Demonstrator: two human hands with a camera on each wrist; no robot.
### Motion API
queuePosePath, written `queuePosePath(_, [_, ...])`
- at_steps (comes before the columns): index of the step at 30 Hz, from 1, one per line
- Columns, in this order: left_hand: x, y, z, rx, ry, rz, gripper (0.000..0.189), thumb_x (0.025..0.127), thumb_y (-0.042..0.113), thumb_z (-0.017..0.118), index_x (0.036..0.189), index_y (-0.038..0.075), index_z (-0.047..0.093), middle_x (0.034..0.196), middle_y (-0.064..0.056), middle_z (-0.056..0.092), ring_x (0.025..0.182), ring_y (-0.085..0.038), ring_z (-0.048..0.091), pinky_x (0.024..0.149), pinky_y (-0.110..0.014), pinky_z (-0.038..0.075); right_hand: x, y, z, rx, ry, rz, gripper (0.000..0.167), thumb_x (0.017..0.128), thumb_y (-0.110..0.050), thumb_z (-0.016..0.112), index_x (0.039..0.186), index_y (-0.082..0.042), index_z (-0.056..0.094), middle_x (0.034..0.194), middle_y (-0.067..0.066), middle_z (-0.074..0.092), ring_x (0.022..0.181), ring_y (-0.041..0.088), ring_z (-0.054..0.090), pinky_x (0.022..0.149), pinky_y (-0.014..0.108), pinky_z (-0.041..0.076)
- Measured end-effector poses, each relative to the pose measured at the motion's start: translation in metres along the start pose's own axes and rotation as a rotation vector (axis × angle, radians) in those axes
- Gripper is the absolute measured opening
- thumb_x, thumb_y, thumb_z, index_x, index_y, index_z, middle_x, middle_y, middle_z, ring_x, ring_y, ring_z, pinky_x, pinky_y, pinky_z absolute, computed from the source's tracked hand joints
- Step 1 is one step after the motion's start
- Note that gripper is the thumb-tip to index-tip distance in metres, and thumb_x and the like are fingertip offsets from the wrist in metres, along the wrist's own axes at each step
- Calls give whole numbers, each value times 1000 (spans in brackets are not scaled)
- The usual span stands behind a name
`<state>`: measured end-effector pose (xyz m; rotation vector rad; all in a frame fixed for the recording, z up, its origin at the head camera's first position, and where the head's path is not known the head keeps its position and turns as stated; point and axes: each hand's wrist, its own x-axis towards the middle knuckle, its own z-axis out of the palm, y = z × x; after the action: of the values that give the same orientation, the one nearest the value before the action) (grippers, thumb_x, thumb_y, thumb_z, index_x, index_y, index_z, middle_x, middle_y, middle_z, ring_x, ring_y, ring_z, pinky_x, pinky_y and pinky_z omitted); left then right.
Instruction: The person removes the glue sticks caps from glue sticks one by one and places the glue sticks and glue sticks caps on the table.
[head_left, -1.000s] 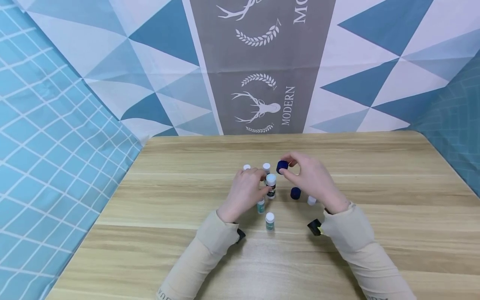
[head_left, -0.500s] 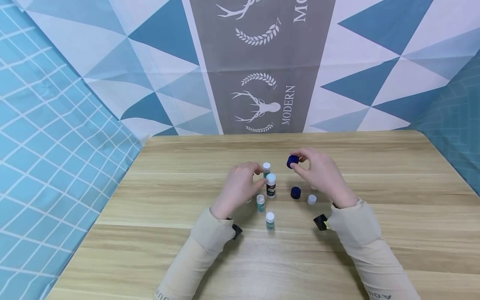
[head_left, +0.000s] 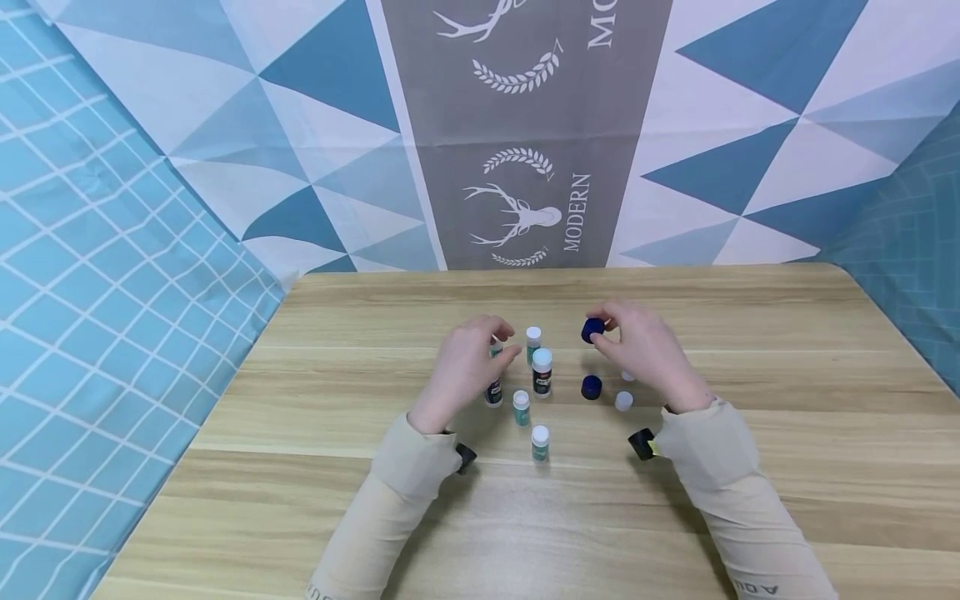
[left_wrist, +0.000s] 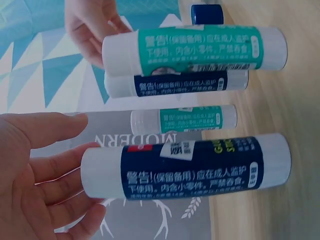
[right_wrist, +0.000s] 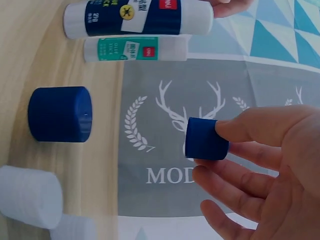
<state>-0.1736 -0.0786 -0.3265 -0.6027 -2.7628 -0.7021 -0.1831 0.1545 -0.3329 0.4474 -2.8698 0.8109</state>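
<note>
two hands at work above a wooden desk, with standing glue sticks between them in the head view. the left wrist view makes legible the printed warning on the nearest navy glue stick, too small to read from the head; the right wrist view shows two white caps outside the left wrist view. left hand: thumb and fingers apart, the fingers just beside the white upper end of the nearest navy glue stick; whether they touch it cannot be told. right hand: thumb and fingers clamped on a blue cap, raised off the desk at the fingertips. a second blue cap stands on the desk near it. orientation: the nearest navy glue stick is upright, its long axis vertical; the blue cap's axis is roughly vertical, its open end indistinguishable.
</note>
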Motion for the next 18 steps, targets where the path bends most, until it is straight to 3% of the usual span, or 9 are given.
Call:
queuePosePath(6, [0,-5,-5,-4,17,-16,21,84,23,65,98,7,64,92,-6,66,82,-22,61,70,-32,47,3,4,7,-22,-63,26,30,85,-15,59,113,-4,59,106,14,62,96,30,57,76,44,47])
queuePosePath(18, [1,-12,-13,-32,24,-108,22,85,23,63,101,8,65,94,-5,66,81,-19,60,67,-29,47,4,8,22,-102,-95,-12,26,83,-17,62,106,-5,62,98,13,65,90,28,60,75,43,47])
